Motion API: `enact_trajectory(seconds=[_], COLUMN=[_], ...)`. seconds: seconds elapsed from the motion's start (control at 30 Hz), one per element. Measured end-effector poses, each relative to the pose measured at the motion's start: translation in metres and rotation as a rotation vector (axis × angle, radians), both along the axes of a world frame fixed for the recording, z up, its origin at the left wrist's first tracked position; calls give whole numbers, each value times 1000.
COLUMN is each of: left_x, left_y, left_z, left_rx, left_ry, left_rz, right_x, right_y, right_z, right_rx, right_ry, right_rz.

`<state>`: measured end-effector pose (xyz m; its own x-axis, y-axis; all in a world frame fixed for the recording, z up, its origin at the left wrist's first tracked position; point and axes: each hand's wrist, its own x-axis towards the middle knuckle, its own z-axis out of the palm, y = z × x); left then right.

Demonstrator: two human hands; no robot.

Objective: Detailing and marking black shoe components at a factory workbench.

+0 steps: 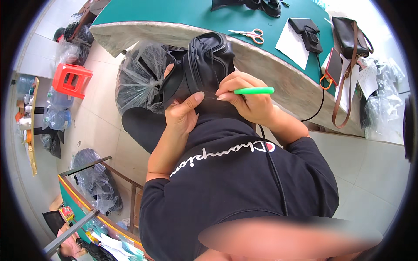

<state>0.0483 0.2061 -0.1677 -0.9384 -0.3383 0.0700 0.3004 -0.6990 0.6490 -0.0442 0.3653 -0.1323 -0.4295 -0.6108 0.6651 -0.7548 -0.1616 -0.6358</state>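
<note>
A black leather-like bag point(201, 65), with folds, seams and what looks like a zipper or strap, rests on my lap below the table edge. My left hand point(183, 114) grips its near left edge, the thumb on top and some fingers hidden behind the material. My right hand point(246, 95) is closed at the bag's near right edge, thumb and fingertips pinched together. A slim tool with a bright green handle point(254, 90) lies in that hand and points out to the right. Its tip is hidden by my fingers, so its exact kind does not show.
On the green table point(174, 13) lie scissors point(252, 35), a black device with a cable point(306, 34) and a brown-strapped bag point(350, 37). A plastic-wrapped bundle point(141, 82) stands left of my knees. Further left is a red stool point(72, 80); a metal-framed table point(80, 195) is lower left.
</note>
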Motion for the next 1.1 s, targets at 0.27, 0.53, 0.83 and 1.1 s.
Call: enact_trajectory(seconds=[0.27, 0.53, 0.83, 1.1], left_x=[-3, 1, -4, -8], left_y=[0, 0, 0, 2], left_z=[0, 4, 0, 5], left_rx=[-52, -14, -148, -226], left_ry=[14, 27, 107, 140], left_rz=[24, 6, 52, 61], right_x=[-3, -8, -6, 6], right_y=[6, 5, -7, -10], right_z=[13, 17, 5, -5], right_rx=[62, -40, 118, -17], right_ry=[281, 149, 74, -33], right_rz=[-148, -64, 5, -188])
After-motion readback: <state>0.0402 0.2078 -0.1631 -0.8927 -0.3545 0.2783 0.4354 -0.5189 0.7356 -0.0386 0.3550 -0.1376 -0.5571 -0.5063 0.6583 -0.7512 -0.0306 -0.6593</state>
